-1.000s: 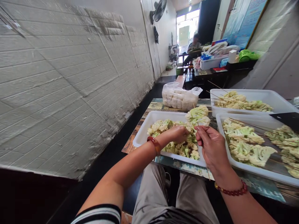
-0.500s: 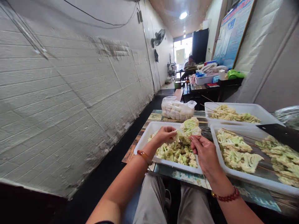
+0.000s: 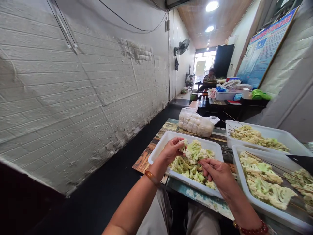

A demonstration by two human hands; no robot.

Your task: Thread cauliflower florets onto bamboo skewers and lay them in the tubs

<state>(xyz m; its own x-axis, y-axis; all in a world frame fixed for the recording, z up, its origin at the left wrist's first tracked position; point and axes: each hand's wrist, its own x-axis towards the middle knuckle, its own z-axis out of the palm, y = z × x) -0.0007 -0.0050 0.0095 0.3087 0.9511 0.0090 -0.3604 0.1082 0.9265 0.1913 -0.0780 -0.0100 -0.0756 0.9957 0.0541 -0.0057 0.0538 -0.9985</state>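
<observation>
Biggest first: white brick-pattern wall [image 3: 85, 107] down the left side, blue poster [image 3: 266, 49] far right, person [image 3: 209, 75] seated in the background. Wood-print table [image 3: 143, 161] in front of the wearer's knees, carrying three white trays: front tray [image 3: 186, 180] between the arms with loose cauliflower [image 3: 179, 166]; right tray [image 3: 274, 212] just beside it with cauliflower skewers [image 3: 260, 181] laid flat; rear tray [image 3: 231, 141] behind that one, more cauliflower, sticks poking over its left rim. Clear plastic bag [image 3: 197, 124] of white lumps sits behind the front tray. Left hand [image 3: 172, 150], bangle [image 3: 152, 178] on its wrist, is over the left half of the front tray, fingers pinching a small floret [image 3: 184, 145]. Right hand [image 3: 216, 171] is over the tray's right half, fingertips pressed together, apparently on a stick; can't make the stick out in the grip. Key relation: larger cauliflower piece [image 3: 195, 149] hangs above the pile between the two hands, up and left of the right fingertips, just right of the left fingers. Its long axis looks roughly upright, leaning away from the wearer. Both hands near it; no clear winner on which is closer. Small floret is just beside its left edge; can't tell if touching.
</observation>
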